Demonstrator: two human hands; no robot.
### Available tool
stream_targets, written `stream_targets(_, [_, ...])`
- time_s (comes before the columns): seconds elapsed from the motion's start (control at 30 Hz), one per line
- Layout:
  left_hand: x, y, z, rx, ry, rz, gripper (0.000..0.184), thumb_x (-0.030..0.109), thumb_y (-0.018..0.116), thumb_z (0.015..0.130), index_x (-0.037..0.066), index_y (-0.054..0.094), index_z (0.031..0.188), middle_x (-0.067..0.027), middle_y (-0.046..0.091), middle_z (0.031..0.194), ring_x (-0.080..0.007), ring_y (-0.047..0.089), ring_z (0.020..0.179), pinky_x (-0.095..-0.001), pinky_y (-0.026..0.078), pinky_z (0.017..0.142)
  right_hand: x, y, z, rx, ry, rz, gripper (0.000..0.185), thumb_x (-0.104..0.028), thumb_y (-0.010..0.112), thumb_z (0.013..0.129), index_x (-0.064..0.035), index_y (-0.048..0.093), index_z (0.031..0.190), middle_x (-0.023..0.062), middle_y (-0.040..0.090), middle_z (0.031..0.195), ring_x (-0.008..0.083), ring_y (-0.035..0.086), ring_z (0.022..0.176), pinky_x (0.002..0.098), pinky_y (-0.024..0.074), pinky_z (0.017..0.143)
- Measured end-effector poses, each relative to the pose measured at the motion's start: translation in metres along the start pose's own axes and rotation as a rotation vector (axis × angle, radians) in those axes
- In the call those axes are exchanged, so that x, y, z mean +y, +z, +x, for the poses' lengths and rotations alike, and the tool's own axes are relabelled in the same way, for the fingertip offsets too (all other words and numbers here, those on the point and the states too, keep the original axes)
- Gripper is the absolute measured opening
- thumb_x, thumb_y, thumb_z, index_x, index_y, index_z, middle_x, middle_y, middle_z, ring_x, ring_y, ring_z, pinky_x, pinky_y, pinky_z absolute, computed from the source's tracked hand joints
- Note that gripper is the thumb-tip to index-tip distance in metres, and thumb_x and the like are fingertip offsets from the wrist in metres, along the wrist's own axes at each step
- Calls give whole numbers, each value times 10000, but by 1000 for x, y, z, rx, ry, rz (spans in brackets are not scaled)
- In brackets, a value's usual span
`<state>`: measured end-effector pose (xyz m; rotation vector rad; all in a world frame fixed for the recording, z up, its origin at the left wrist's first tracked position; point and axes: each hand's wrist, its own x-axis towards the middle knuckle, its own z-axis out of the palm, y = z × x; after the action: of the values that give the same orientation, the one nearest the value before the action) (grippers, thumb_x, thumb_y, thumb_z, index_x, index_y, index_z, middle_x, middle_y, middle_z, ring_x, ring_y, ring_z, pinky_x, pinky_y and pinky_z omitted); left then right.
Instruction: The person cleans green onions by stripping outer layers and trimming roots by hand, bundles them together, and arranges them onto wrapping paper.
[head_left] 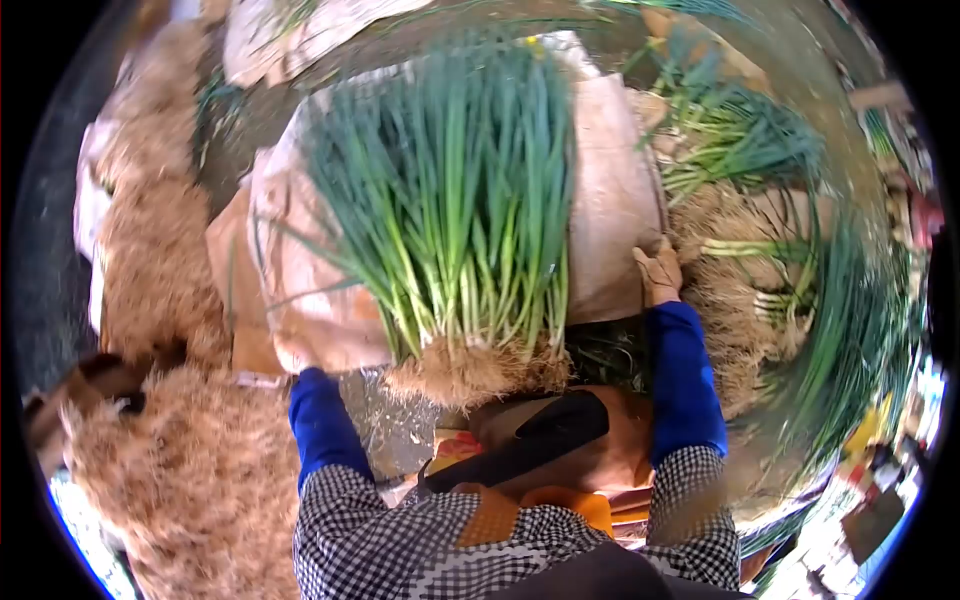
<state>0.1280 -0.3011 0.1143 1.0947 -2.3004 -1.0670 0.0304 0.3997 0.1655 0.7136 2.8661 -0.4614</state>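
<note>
A wide bundle of green onions [455, 220] lies on a pale woven sack [615, 200], its leaves pointing away from me and its tangled roots toward me. My right hand [660, 274] is at the sack's right edge, with its fingers curled and closed on the border. My left arm in its blue sleeve [325, 420] reaches to the sack's lower left corner. The left hand there is almost wholly hidden, so its fingers cannot be made out.
More green onions [740, 135] lie at the upper right, and another pile with brown roots [735, 300] is beside my right arm. Rows of root masses [190, 470] fill the left side. Another pale sack [300, 35] lies at the far edge. A brown and black seat-like object [560, 430] is before my body.
</note>
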Motion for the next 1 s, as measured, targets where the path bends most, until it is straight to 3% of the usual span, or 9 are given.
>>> stream_targets(0.07, [53, 23, -18, -22, -20, -154, 201, 157, 501, 869, 13, 613, 953, -124, 645, 894, -230, 603, 806, -330, 492, 737, 18, 6, 11, -42, 53, 86, 426, -356, 625, 794, -35, 560, 1067, 133, 608, 1006, 279, 572, 961, 360, 450, 831])
stream_targets(0.13, [45, 56, -29, -56, 884, 1477, 316, 138, 470, 900, -6, 485, 1181, -120, 533, 1168, -221, 500, 1056, -302, 382, 925, 68, 47, 19, -27, 60, 1013, 186, -218, 599, 844, -35, 566, 847, 43, 560, 769, 183, 550, 725, 282, 453, 704])
stream_targets(0.2, [129, 97, -81, -162, 851, 997, 341, 155, 475, 907, -16, 477, 1202, -115, 518, 1200, -211, 484, 1080, -294, 364, 942, 42, -1, 1, -40, 31, 1116, 119, -75, 584, 848, -42, 542, 741, -4, 461, 684, 100, 468, 658, 223, 415, 633])
stream_targets(0.3, [286, 121, -183, -536, 149, -806, 381, 181, 482, 917, -31, 465, 1233, -108, 497, 1248, -194, 460, 1116, -282, 338, 968, 20, -16, -17, 4, 22, 1248, 90, -64, 619, 814, -40, 562, 750, 1, 490, 665, 102, 494, 681, 240, 424, 652])
stream_targets(0.33, [317, 120, -208, -583, 89, -988, 395, 190, 484, 921, -36, 461, 1243, -106, 490, 1265, -189, 451, 1128, -278, 329, 976, -17, -61, -37, 46, -86, 849, 84, -93, 626, 812, -30, 579, 781, 7, 536, 702, 110, 516, 705, 264, 440, 678])
stream_targets(0.57, [356, 87, -247, -799, -600, -980, 451, 291, 496, 916, -29, 473, 1233, -77, 535, 1148, -169, 480, 1060, -291, 364, 944, -37, -112, -56, 60, -8, 943, 85, -100, 637, 815, -38, 604, 768, -26, 519, 646, 57, 467, 632, 217, 411, 568])
stream_targets(0.77, [301, 162, -291, -977, -382, -962, 485, 262, 441, 947, -39, 370, 1321, -87, 417, 1331, -183, 385, 1218, -288, 289, 1035, 22, -140, -36, 115, -54, 490, 53, -38, 606, 827, -9, 591, 868, 46, 578, 803, 118, 526, 746, 253, 450, 677])
stream_targets(0.93, [299, 175, -296, -1109, -399, -718, 523, 338, 479, 932, -52, 437, 1279, -110, 494, 1269, -180, 441, 1170, -268, 327, 993, 62, -92, -6, -16, 45, 1191, 158, -5, 521, 866, 45, 560, 1010, 96, 581, 913, 164, 524, 821, 256, 437, 750])
stream_targets(1.0, [276, 184, -288, -1118, 24, -435, 464, 294, 488, 933, -40, 471, 1255, -100, 538, 1215, -179, 478, 1129, -260, 355, 973, 62, -90, -9, -138, -57, 1313, 259, -44, 530, 868, 58, 541, 1106, 125, 594, 1020, 203, 540, 897, 264, 425, 819])
